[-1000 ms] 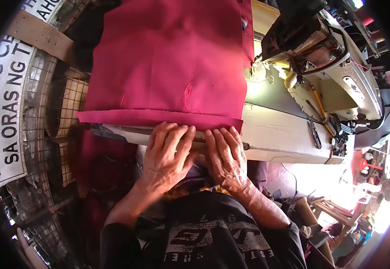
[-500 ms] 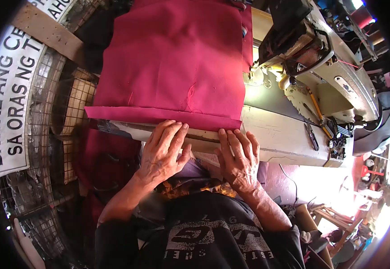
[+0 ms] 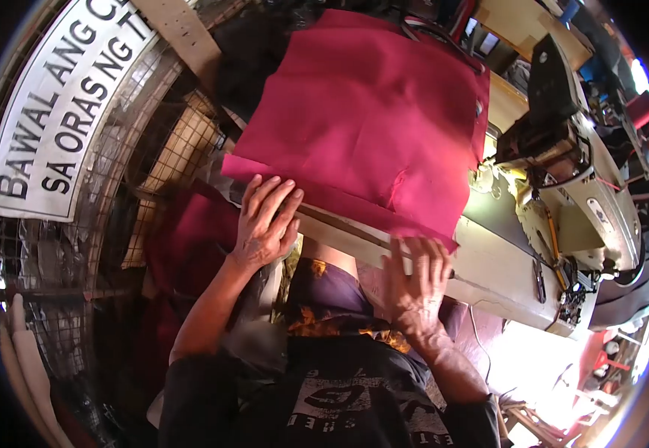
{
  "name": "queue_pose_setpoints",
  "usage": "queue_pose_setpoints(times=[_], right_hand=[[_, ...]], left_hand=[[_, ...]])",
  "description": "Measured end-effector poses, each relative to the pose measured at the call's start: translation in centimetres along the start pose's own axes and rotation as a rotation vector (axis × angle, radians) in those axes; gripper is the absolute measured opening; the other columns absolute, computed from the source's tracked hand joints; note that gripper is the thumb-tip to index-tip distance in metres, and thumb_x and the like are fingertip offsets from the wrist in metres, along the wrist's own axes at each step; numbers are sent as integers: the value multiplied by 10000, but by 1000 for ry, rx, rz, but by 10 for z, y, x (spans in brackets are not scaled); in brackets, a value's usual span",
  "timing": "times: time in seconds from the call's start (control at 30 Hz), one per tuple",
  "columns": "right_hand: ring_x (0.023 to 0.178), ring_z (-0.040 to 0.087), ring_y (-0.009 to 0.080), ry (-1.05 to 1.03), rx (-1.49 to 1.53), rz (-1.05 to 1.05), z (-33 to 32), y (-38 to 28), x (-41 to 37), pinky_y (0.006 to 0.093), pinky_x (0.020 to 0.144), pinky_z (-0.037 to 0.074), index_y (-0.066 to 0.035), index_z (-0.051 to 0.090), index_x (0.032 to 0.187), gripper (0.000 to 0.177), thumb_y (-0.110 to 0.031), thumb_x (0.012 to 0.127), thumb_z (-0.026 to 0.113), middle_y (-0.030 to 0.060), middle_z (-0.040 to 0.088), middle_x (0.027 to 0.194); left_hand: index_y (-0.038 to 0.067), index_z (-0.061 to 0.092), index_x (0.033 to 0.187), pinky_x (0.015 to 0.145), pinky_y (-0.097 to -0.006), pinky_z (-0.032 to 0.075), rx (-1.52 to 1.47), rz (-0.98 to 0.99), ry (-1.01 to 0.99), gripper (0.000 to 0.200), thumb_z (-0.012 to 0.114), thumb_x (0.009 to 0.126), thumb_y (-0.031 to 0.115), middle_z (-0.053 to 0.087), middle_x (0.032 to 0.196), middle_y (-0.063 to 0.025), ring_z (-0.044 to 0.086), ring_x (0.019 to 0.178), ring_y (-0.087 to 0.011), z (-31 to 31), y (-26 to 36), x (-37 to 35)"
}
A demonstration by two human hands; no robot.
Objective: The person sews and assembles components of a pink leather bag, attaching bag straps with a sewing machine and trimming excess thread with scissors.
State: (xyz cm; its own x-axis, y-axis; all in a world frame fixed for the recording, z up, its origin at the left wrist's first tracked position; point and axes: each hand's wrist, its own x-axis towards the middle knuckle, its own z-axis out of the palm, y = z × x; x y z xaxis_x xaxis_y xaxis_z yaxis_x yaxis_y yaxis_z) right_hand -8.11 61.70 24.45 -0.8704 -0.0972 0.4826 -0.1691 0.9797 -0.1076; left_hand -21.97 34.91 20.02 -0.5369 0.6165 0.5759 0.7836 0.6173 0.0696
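Note:
A large magenta cloth (image 3: 369, 112) lies over the sewing table (image 3: 481, 254), with a folded strip along its near edge. My left hand (image 3: 267, 224) rests with its fingertips on the left part of that fold, fingers spread and nothing gripped. On the fold's right part lies my right hand (image 3: 419, 280), slightly blurred, its fingers stretched out flat. Loose threads show on the cloth above my right hand. To the right of the cloth stands a sewing machine (image 3: 600, 216) with its lamp lit.
Small scissors (image 3: 539, 280) and a yellow pencil-like tool (image 3: 553, 235) lie beside the machine. A wire grid with a white lettered sign (image 3: 63, 112) is at the left. More dark red cloth (image 3: 197, 231) hangs left of my left arm.
My hands have moved apart along the fold, the left to the left and the right to the right. The view has turned, so the cloth appears tilted and farther right.

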Motion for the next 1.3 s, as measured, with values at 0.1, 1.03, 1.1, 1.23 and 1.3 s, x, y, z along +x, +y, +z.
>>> queue_pose_setpoints(times=[0.1,1.03,1.1,1.23,1.3], right_hand=[[1226,561,351,-89,111,-237,22,-21,28,506,1088,462,54,617,1346,541,-136,840,617,198,567,1269],[832,561,183,208,26,-551,-76,-37,126,309,650,490,-60,614,914,253,-208,716,667,51,524,895],[818,547,181,342,142,-504,-82,-56,136,292,541,434,-61,590,896,241,-223,727,647,60,510,876],[809,576,216,471,458,-280,-107,-94,153,322,474,428,-3,572,966,263,-162,764,624,114,520,912],[822,613,272,548,703,-180,-112,-96,150,371,500,490,32,557,1078,323,-89,785,614,142,526,945]], left_hand=[[59,663,1367,1223,-567,326,-17,-10,-3,505,687,875,168,550,1467,-123,500,1375,-331,-1,1,1],[11,739,1086,1062,-481,489,-298,-238,364,206,694,898,-61,711,1062,-111,673,1059,-278,-116,-54,28],[-7,725,1134,1097,-442,461,-234,-286,384,182,607,1024,77,709,1195,-118,636,1207,-291,-154,-90,28],[-50,699,1134,1088,-355,454,-309,-329,621,205,572,1057,92,696,1232,-141,635,1197,-237,-263,-145,108],[-40,698,1150,1050,-310,469,-547,-300,658,205,593,1058,110,703,1227,-139,646,1159,-198,-288,-127,186]])
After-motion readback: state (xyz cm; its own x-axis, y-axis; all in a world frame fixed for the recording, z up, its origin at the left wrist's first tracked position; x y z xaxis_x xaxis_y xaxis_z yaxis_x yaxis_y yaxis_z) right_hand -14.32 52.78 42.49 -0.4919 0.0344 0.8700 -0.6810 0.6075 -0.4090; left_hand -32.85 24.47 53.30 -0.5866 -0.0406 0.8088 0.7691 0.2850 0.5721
